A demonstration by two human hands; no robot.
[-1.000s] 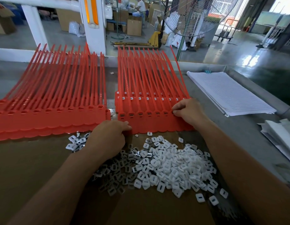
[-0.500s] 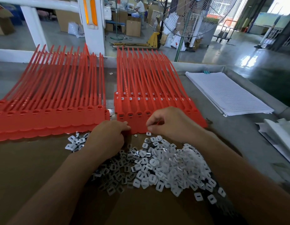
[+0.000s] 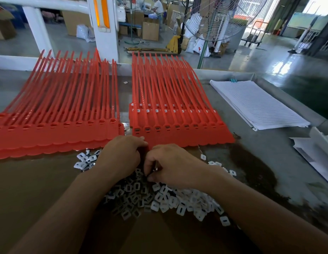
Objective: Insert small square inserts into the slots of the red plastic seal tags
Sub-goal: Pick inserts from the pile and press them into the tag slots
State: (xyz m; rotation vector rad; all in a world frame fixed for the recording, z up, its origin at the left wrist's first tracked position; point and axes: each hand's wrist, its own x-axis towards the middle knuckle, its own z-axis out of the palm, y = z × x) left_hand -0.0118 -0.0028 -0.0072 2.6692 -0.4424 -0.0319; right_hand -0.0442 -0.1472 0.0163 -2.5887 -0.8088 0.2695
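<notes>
Near edge of right tag sheet (image 3: 177,136) gripped by left hand (image 3: 121,158); right hand (image 3: 170,165) curled over insert pile (image 3: 177,200), grasp indeterminable.

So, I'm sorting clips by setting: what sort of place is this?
Probably a factory assembly floor: batches of red seal tags and a pile of white inserts on the bench, a pallet jack and cardboard boxes behind.

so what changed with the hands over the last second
The right hand left the right end of the right tag stack and came left and nearer, reaching down into the pile of white inserts beside the left hand; whether it pinches one is hidden. The left hand stayed at that stack's near edge; the stack lies as before.
</notes>
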